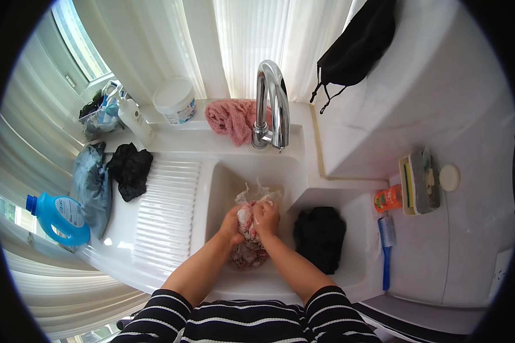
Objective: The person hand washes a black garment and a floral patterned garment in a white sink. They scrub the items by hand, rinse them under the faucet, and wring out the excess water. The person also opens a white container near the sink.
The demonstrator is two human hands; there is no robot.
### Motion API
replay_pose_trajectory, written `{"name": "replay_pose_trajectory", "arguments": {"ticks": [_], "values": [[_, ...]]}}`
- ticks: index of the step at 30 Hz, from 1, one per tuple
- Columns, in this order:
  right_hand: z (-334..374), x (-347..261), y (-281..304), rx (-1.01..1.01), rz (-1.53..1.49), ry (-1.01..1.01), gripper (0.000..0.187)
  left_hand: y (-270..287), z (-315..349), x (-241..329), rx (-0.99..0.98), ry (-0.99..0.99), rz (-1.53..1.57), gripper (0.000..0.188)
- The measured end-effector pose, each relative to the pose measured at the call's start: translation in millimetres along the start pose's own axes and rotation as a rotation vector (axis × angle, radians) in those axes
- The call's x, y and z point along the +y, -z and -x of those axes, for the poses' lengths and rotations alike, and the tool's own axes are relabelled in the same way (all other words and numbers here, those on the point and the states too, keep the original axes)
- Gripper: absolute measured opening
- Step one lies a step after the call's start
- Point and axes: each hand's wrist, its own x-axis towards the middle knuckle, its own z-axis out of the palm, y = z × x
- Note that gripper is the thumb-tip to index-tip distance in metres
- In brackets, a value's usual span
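Both my hands are down in the white sink basin [220, 188], closed round a wet, bunched cloth [245, 216] with a white and reddish pattern. My left hand [231, 224] grips its left side, and my right hand [266, 217] clasps it from the right. Part of the cloth hangs below my hands toward the basin floor, and pale, thin edges stick out above them. My palms hide the middle of the bundle. Beyond the basin rises a chrome tap [270, 103]; whether water runs from it I cannot tell.
A ribbed washboard [167, 208] lies left, near black cloth [130, 170], a grey-blue bundle [91, 186] and a blue jug [63, 219]. Dark cloth [319, 239] lies right, near a blue brush [387, 248]. Behind are a pink towel [232, 117], white tub [175, 102] and pump bottle [135, 121].
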Motion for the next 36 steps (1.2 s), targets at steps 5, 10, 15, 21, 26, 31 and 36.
{"name": "replay_pose_trajectory", "arguments": {"ticks": [5,10,15,21,26,31,36], "values": [[35,-59,17,0.014,0.030,0.596,0.023,4,4,9,-0.064,0.135,0.173,0.045],[15,-10,-5,-0.034,0.101,0.331,0.018,26,-21,-5,0.000,0.049,0.128,0.045],[31,-20,-10,0.072,0.090,0.561,0.017,-30,23,15,-0.028,0.041,0.110,0.031],[-14,-1,-3,-0.182,0.017,0.427,0.013,1,-2,4,0.114,0.012,0.138,0.029],[-102,-7,19,-0.137,0.098,0.651,0.015,-33,25,12,0.387,-0.042,-0.461,0.026],[-93,12,15,-0.120,0.252,0.599,0.029,42,5,-30,0.609,-0.584,-2.205,0.045],[-5,90,-7,-0.118,0.712,0.304,0.058,28,-1,-46,0.201,0.265,-2.335,0.050]]}}
